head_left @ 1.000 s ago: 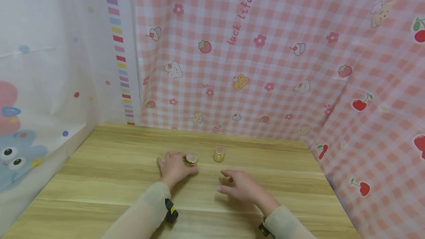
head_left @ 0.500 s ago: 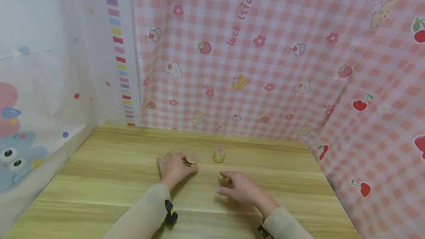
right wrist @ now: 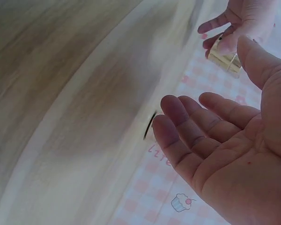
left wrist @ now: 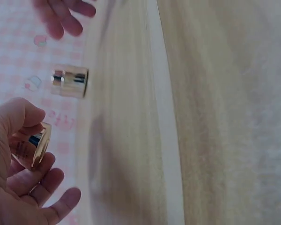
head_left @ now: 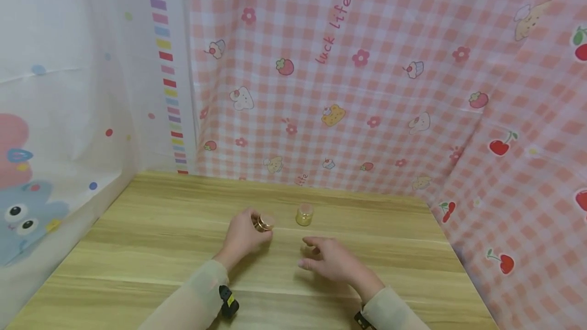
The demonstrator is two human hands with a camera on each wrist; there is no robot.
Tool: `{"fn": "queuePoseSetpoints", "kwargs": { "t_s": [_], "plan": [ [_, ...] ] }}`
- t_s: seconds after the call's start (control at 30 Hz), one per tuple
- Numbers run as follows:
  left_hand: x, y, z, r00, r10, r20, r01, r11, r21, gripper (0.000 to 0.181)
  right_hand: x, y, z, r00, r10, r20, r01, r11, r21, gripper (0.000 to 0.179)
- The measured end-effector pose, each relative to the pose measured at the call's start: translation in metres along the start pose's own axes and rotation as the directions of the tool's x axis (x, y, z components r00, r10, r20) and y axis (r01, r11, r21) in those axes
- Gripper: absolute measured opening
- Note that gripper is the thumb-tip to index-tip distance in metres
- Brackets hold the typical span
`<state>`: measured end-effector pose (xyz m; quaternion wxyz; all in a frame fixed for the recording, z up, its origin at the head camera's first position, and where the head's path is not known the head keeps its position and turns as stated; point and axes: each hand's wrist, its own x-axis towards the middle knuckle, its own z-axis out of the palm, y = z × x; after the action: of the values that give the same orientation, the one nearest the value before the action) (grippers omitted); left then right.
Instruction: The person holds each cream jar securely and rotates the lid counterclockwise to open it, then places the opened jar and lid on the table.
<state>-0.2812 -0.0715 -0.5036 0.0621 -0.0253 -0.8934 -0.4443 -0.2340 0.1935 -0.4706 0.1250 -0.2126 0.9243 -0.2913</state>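
Note:
My left hand pinches a small shiny gold jar between thumb and fingers. In the left wrist view this held jar is tilted and off the table. A second gold jar, much like the first, stands upright on the table just to its right. Nearer to me, my right hand hovers with nothing in it, its fingers extended and lightly bent. Its palm and fingers hide most of the standing jar in the right wrist view.
Both jars are over a wood-grain table. Behind it hangs a pink checked cloth with printed pictures, which also closes off the right side. A white printed curtain hangs on the left.
My left hand has lifted the left jar slightly and tipped it, with its fingers drawn in around it. The right hand and the other jar have hardly moved.

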Motion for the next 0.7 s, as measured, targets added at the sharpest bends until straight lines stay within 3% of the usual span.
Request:
{"fn": "queuePoseSetpoints", "kwargs": {
  "t_s": [0.2,0.53,0.7],
  "plan": [
    [-0.014,0.011,-0.006,0.996,0.089,0.015,-0.088,0.994,-0.058,0.038,0.002,-0.006,-0.001,0.999,-0.027,-0.045,0.031,0.995,0.093,0.067],
    [-0.04,0.027,-0.007,0.967,0.252,0.043,-0.255,0.963,0.084,0.037,0.007,-0.025,-0.001,0.985,-0.083,-0.151,0.116,0.968,0.225,0.06],
    [-0.049,0.033,-0.008,0.939,0.34,0.053,-0.344,0.93,0.131,0.031,0.009,-0.033,0.001,0.985,-0.091,-0.144,0.129,0.951,0.282,0.058]
  ]
}}
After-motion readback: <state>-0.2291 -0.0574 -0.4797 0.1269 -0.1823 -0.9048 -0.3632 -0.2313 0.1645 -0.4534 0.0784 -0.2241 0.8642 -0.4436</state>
